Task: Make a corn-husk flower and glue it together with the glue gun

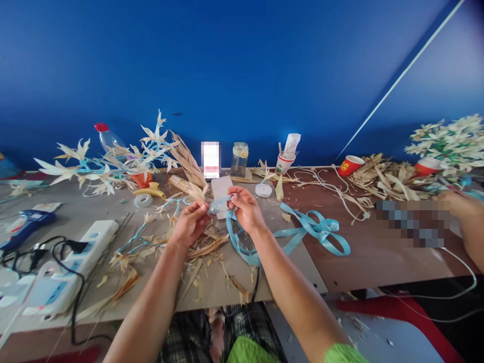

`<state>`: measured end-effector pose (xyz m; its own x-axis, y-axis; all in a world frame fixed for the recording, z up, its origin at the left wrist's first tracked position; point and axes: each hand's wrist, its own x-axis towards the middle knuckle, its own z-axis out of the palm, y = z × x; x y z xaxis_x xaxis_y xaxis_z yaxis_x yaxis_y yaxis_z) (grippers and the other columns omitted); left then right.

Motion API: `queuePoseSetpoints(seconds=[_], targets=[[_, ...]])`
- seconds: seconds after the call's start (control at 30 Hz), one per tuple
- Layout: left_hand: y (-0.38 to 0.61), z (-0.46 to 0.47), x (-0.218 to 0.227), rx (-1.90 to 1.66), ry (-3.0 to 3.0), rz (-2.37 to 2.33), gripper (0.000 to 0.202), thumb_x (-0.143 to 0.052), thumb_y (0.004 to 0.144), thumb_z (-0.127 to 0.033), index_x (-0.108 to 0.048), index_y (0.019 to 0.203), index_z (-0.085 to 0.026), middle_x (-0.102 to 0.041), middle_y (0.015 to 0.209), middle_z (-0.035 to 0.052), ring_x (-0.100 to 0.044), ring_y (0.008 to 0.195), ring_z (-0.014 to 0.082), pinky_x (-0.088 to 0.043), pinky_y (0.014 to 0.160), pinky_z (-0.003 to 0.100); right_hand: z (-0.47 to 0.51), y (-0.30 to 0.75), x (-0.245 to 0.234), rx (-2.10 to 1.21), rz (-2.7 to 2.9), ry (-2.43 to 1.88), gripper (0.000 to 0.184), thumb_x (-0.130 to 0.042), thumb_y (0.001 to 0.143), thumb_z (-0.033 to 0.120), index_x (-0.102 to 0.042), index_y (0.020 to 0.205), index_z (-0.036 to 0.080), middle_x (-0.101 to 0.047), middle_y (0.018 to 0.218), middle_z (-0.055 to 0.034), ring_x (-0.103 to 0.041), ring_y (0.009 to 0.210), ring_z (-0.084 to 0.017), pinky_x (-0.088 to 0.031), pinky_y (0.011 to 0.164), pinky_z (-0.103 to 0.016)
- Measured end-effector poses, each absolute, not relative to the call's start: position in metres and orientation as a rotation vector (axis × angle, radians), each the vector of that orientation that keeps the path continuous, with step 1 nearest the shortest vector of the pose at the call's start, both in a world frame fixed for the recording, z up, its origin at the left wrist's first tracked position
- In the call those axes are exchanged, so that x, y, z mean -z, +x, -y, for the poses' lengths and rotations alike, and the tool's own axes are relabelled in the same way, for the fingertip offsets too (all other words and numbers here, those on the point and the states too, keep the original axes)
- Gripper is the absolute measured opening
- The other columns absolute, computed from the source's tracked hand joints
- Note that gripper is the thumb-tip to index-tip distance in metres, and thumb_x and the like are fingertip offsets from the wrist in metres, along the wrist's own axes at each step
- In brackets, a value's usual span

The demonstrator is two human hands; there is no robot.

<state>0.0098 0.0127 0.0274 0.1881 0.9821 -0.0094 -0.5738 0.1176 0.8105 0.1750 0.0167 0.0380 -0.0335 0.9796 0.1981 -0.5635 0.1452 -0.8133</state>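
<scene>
My left hand (190, 223) and my right hand (245, 207) meet above the table's middle, both pinched on one end of a light blue ribbon (310, 231). The ribbon loops down under my right wrist and trails in curls to the right across the brown board. Between the fingertips the ribbon wraps something small that I cannot make out. Dried straw-coloured leaf strips (206, 248) lie scattered under my hands. A white card (221, 189) lies just behind them.
Leaf flowers on blue-wrapped stems (113, 164) lie at the left. A power strip (88, 247) with black cables, a tape roll (142, 200), a glass jar (239, 159), paper cups (284, 162) and a white disc (263, 190) stand about. Another person's arm (469, 217) rests at the right.
</scene>
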Motion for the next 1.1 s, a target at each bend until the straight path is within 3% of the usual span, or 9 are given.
queuePoseSetpoints(seconds=[0.1,0.2,0.4,0.47,0.57,0.7,0.9,0.97,1.1], targets=[[0.003,-0.014,-0.032,-1.343,0.683,-0.616,0.018,-0.075,0.065,-0.017,-0.059,0.071,-0.015,-0.053,0.061,-0.0054,-0.038,0.039,0.0003,-0.043,0.047,0.017,-0.014,0.178,-0.040,-1.349,1.113,-0.646,0.028,-0.068,0.068,0.029,-0.066,0.095,0.024,-0.059,0.089,0.0006,-0.044,0.059,-0.006,-0.039,0.056,-0.020],[-0.004,-0.015,-0.034,-1.368,0.641,-0.535,0.019,-0.075,0.066,-0.016,-0.057,0.072,-0.016,-0.050,0.058,-0.0073,-0.033,0.037,-0.0010,-0.050,0.056,0.021,-0.012,0.180,-0.042,-1.216,1.421,-0.744,0.029,-0.069,0.068,0.025,-0.067,0.097,0.024,-0.060,0.095,-0.0012,-0.048,0.066,-0.008,-0.041,0.062,-0.021],[-0.022,-0.020,-0.038,-1.577,0.512,-0.439,0.011,-0.064,0.079,-0.022,-0.055,0.074,-0.017,-0.033,0.047,-0.0110,-0.030,0.038,0.0010,-0.052,0.066,0.023,-0.022,0.198,-0.034,-1.004,1.743,-1.022,0.010,-0.066,0.066,0.018,-0.071,0.074,0.021,-0.064,0.070,0.0000,-0.052,0.066,-0.014,-0.040,0.062,-0.024],[-0.027,-0.022,-0.039,-1.636,0.482,-0.435,0.013,-0.060,0.082,-0.022,-0.054,0.072,-0.016,-0.032,0.047,-0.0113,-0.029,0.038,0.0004,-0.052,0.070,0.024,-0.025,0.209,-0.034,-1.069,1.694,-1.030,0.008,-0.066,0.070,0.026,-0.070,0.072,0.019,-0.061,0.064,0.0016,-0.049,0.060,-0.011,-0.037,0.057,-0.022],[-0.032,-0.024,-0.041,-1.648,0.440,-0.442,0.015,-0.056,0.085,-0.019,-0.052,0.071,-0.015,-0.034,0.049,-0.0110,-0.030,0.038,-0.0001,-0.053,0.072,0.024,-0.028,0.223,-0.037,-1.136,1.510,-1.016,0.022,-0.064,0.074,0.038,-0.069,0.069,0.017,-0.051,0.052,0.0041,-0.039,0.050,-0.008,-0.032,0.052,-0.021],[-0.034,-0.026,-0.041,-1.708,0.412,-0.449,0.013,-0.056,0.085,-0.014,-0.051,0.072,-0.015,-0.040,0.050,-0.0102,-0.030,0.038,0.0000,-0.053,0.072,0.024,-0.041,0.234,-0.032,-0.914,1.028,-1.082,0.026,-0.066,0.070,0.042,-0.064,0.065,0.017,-0.052,0.055,0.0033,-0.037,0.049,-0.007,-0.027,0.048,-0.022],[-0.029,-0.030,-0.037,-1.674,0.440,-0.529,0.015,-0.058,0.083,-0.013,-0.052,0.069,-0.015,-0.035,0.044,-0.0100,-0.031,0.037,0.0011,-0.049,0.060,0.018,-0.052,0.237,-0.026,-0.826,0.658,-0.976,0.037,-0.069,0.065,0.051,-0.052,0.061,0.018,-0.041,0.049,0.0063,-0.030,0.044,-0.006,-0.024,0.043,-0.023],[-0.029,-0.030,-0.036,-1.660,0.427,-0.501,0.014,-0.058,0.082,-0.012,-0.053,0.070,-0.014,-0.036,0.043,-0.0098,-0.032,0.037,0.0012,-0.048,0.058,0.017,-0.051,0.235,-0.028,-0.862,0.657,-0.923,0.038,-0.072,0.063,0.051,-0.052,0.062,0.019,-0.040,0.050,0.0069,-0.032,0.045,-0.005,-0.026,0.043,-0.022],[-0.034,-0.031,-0.035,-1.676,0.398,-0.440,0.013,-0.056,0.083,-0.011,-0.052,0.071,-0.015,-0.039,0.044,-0.0092,-0.036,0.038,0.0020,-0.047,0.058,0.018,-0.048,0.230,-0.027,-1.125,0.698,-0.823,0.041,-0.075,0.058,0.052,-0.051,0.066,0.019,-0.050,0.061,0.0036,-0.051,0.056,-0.010,-0.037,0.047,-0.022]])
